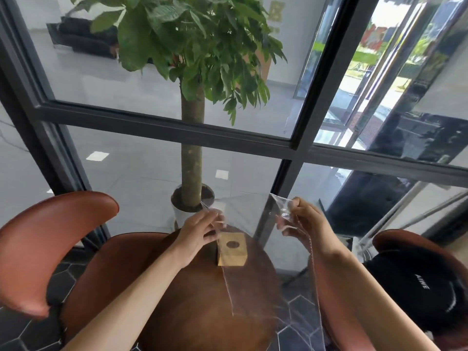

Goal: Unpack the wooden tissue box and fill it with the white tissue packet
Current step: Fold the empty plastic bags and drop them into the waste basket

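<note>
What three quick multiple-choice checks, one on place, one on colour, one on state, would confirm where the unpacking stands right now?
1. Where is the wooden tissue box?
A. On the round brown table
B. On the chair seat
C. On the floor by the plant pot

2. What colour is the cap at the right?
A. White
B. Red
C. Black

3. What is the state of the clear plastic bag?
A. Lying flat on the table
B. Held up by the left hand and right hand
C. Crumpled on the floor

Answers: 1 A, the box stands on the tabletop; 2 C, it is black with white lettering; 3 B, each hand pinches an upper corner.
</note>
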